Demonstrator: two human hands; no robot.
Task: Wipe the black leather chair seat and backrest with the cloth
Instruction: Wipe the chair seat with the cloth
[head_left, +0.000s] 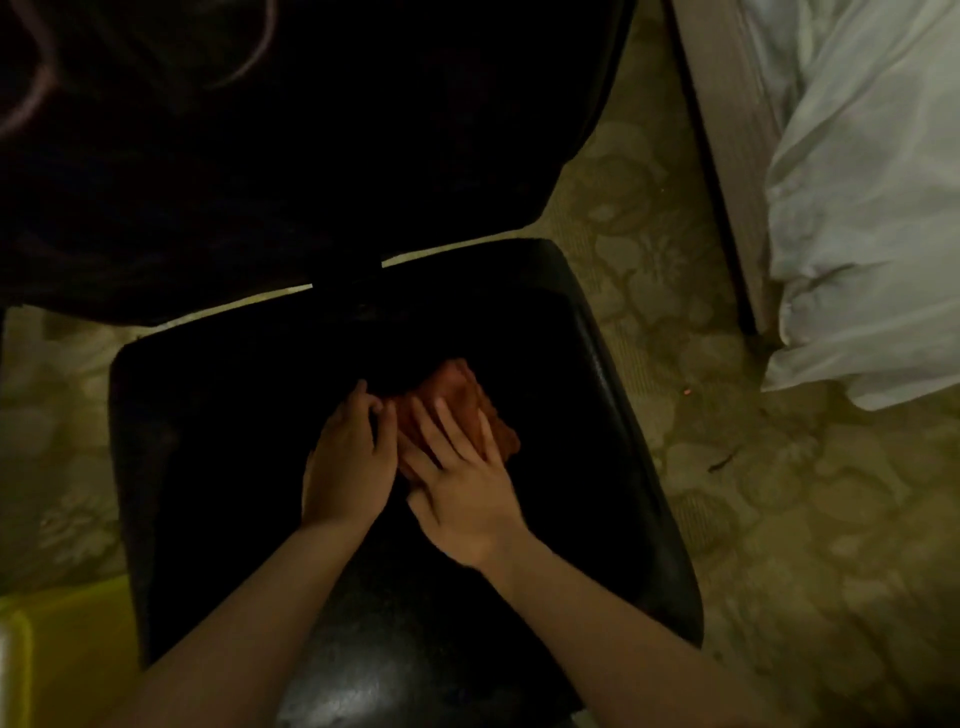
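The black leather chair fills the middle of the head view, with its seat (218, 467) below and its dark backrest (311, 156) above. An orange-red cloth (457, 395) lies crumpled near the centre of the seat. My right hand (462, 483) rests flat on the cloth with its fingers spread. My left hand (348, 462) sits just left of it, fingers curled at the cloth's left edge. Part of the cloth is hidden under both hands.
A patterned beige carpet (727, 467) surrounds the chair. A bed with white bedding (872, 208) and a wooden frame (727, 130) stands at the right. A yellow-green object (62, 649) sits at the lower left beside the seat.
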